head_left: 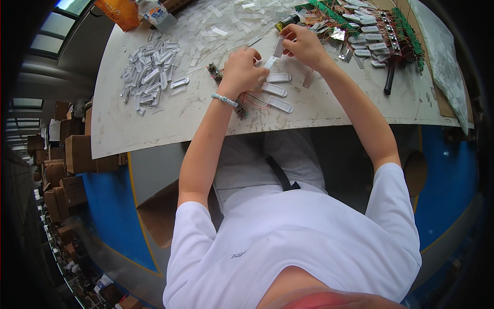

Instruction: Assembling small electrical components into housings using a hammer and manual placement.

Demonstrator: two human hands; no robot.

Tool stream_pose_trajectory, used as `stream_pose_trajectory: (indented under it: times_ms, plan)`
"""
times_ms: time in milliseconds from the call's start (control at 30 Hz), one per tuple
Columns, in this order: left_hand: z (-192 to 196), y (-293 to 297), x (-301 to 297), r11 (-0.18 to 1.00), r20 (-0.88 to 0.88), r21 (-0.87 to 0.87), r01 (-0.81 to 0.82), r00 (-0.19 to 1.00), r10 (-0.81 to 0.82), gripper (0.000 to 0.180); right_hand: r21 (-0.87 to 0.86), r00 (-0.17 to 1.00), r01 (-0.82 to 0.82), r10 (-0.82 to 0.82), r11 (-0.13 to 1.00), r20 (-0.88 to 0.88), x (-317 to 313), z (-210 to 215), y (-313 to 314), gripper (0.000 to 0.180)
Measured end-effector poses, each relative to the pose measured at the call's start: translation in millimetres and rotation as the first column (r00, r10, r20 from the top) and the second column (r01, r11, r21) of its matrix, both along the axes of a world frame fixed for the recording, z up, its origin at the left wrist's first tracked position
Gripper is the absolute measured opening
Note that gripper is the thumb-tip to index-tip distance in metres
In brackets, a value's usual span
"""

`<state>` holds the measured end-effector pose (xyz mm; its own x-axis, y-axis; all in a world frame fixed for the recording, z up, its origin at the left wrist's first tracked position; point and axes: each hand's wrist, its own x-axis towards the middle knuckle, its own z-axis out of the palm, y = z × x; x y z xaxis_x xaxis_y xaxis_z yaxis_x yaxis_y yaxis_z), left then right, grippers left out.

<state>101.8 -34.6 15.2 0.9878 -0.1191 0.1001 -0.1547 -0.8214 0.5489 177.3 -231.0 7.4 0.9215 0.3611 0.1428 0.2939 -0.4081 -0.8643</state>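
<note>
My left hand (243,69), a beaded bracelet on its wrist, is closed with its fingertips at a small white oblong piece (270,62). Just to the right, my right hand (304,47) pinches a thin clear plastic strip (279,47) that meets the white piece. Under my fingers three white round-ended frames lie in a row: the upper frame (278,78), the middle frame (274,89) and the lower frame (280,104). Thin wires run from them toward a narrow circuit board strip (240,110), partly hidden by my left wrist. Its upper end (214,72) shows beyond the hand.
A heap of white plastic housings (152,72) lies at the left. Clear strips (221,28) spread over the far table (170,121). Wired green boards (409,38) with white oval pieces fill the right, near a black-handled tool (389,78). An orange bag (119,13) stands far left.
</note>
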Motion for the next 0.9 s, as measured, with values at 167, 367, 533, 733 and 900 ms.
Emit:
stream_pose_trajectory:
  times_ms: [167, 367, 533, 733, 900]
  plan:
    - [-5, -20, -6, 0.947, 0.036, 0.3, -0.113, 0.994, 0.108, 0.032, 0.001, 0.996, 0.068, -0.068, 0.998, 0.061, -8, 2, -5, 0.028]
    - [-14, -16, -4, 0.963, 0.04, 0.265, -0.045, 0.999, 0.036, 0.02, 0.125, 0.997, 0.014, -0.005, 0.992, -0.073, -7, -4, -11, 0.029]
    - [-9, -7, -17, 0.987, 0.146, 0.161, -0.017, 0.989, -0.006, 0.018, 0.053, 0.995, 0.047, -0.041, 0.997, -0.096, -7, -9, -13, 0.027]
    - [-12, 2, -30, 0.984, 0.156, 0.134, 0.12, 0.978, -0.141, 0.017, 0.076, 0.978, -0.151, 0.16, 0.986, -0.133, -15, -6, -13, 0.022]
    - [-4, 4, -37, 0.983, 0.051, 0.037, 0.178, 0.982, -0.18, 0.018, 0.011, 0.946, -0.257, 0.255, 0.966, -0.199, -33, 7, -19, 0.017]
